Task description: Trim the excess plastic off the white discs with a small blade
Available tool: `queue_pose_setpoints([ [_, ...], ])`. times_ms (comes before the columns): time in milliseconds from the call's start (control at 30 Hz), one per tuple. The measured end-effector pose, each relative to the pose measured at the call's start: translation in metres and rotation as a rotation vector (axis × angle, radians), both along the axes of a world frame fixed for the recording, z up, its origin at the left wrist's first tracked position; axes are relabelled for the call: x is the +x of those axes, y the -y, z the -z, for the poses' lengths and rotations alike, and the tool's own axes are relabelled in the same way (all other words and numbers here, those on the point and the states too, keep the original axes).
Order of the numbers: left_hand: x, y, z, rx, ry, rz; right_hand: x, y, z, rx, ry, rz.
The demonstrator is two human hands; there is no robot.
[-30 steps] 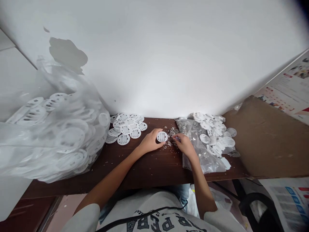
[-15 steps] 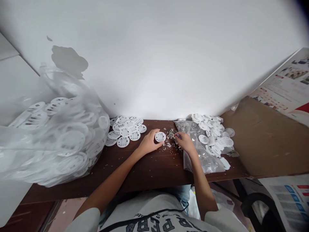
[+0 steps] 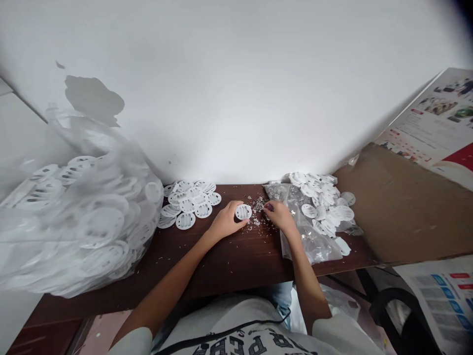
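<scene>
I'm judging this as the cleaning-up step: I'm gripping a white slotted plastic disc with my left hand, its fingers wrapping the disc's near edge just above the dark wooden bench. My right hand is curling closed just beside the disc, over a scatter of shredded scraps. I can't tell whether its fingertips are pinching anything. A clear plastic bag is lying beside my right wrist, with loose discs heaped beyond it and another heap of discs lying left of my hand. I'm reckoning the next move calls for a fine fingertip pinch at the disc.
</scene>
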State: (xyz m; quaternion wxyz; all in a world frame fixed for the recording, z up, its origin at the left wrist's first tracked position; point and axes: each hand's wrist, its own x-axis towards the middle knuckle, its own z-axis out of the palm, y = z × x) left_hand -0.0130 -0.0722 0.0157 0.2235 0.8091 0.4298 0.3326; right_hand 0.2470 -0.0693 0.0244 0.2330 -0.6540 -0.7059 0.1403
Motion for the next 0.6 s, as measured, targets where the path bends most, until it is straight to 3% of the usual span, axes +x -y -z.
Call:
queue_pose_setpoints([
  [400, 0.001, 0.000, 0.001, -0.017, -0.014, 0.020, 0.003, -0.001, -0.006, 0.048, -0.048, -0.024],
  [500, 0.001, 0.000, 0.000, -0.022, -0.015, 0.029, 0.003, 0.006, -0.010, 0.039, -0.195, -0.022],
  [600, 0.001, 0.001, -0.001, -0.028, -0.010, 0.032, -0.002, 0.012, -0.014, -0.054, -0.501, 0.017],
])
